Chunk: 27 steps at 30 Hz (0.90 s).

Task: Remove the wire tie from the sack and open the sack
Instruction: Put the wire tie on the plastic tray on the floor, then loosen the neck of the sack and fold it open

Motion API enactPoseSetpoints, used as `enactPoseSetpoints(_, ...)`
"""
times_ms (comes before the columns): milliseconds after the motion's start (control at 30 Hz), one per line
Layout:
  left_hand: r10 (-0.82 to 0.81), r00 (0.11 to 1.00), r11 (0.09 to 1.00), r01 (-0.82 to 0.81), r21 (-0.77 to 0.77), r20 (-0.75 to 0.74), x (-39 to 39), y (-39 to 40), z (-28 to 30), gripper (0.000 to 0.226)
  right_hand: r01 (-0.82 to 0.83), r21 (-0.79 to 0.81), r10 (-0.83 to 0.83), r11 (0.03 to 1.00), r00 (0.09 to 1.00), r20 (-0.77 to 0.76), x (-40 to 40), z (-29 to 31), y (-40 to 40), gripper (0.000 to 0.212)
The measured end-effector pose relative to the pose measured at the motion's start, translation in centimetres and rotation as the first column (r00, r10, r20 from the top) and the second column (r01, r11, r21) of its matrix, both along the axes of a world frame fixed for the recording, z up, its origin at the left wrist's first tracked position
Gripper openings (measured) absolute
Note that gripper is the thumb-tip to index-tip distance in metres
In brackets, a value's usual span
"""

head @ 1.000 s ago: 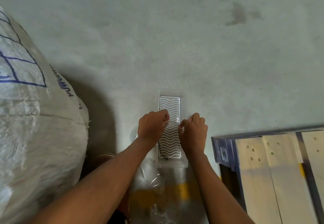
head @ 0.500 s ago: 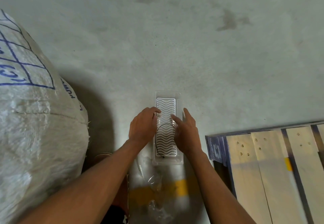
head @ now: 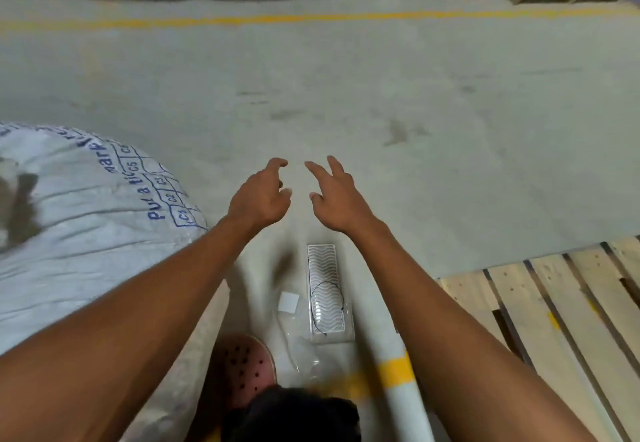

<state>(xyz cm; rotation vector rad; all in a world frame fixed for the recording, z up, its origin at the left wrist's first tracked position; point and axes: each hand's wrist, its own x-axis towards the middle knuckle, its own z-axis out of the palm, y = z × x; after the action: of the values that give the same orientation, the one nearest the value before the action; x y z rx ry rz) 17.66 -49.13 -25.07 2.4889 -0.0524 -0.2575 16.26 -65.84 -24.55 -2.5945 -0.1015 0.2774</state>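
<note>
A clear plastic tray (head: 330, 294) lies on the floor (head: 346, 95) and holds the thin black wire tie (head: 327, 303), curved in a loop. Both hands are empty with fingers spread wide: left hand (head: 261, 195) and right hand (head: 334, 195) hang farther away than the tray. The big white sack (head: 86, 220) lies at the left.

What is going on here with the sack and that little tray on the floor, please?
A person is working on the floor beside a large white sack. A thin wire tie lies in a clear tray. The left hand and right hand are open and empty, raised above the floor, touching neither.
</note>
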Motion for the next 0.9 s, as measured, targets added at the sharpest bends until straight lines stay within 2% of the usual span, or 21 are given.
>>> enactPoseSetpoints(100,0.001,0.995,0.998,-0.006,0.055,0.096,-0.9,3.2,6.2,0.058,-0.056,0.021,0.053,0.998,0.993,0.107,-0.2,5.9,3.3,0.062)
enactPoseSetpoints(267,0.084,0.949,0.991,-0.113,0.078,0.303,-4.1,11.8,15.8,0.059,-0.165,0.028,0.15,0.986,0.945,0.291,-1.2,14.5,11.1,0.06)
enactPoseSetpoints(433,0.2,0.89,0.962,-0.258,0.093,0.409,-10.4,22.4,21.6,0.059,-0.326,0.038,0.294,0.945,0.891,0.346,-4.0,19.4,21.7,0.059)
enactPoseSetpoints(667,0.297,0.837,0.914,-0.389,0.117,0.46,-21.5,34.0,20.4,0.058,-0.524,0.057,0.489,0.85,0.824,0.284,-11.4,18.5,35.0,0.058)
enactPoseSetpoints(900,0.428,0.842,0.891,-0.453,0.0,0.328,-27.4,38.8,13.0,0.059,-0.46,-0.113,0.472,0.881,0.838,0.272,-15.0,13.5,39.2,0.064)
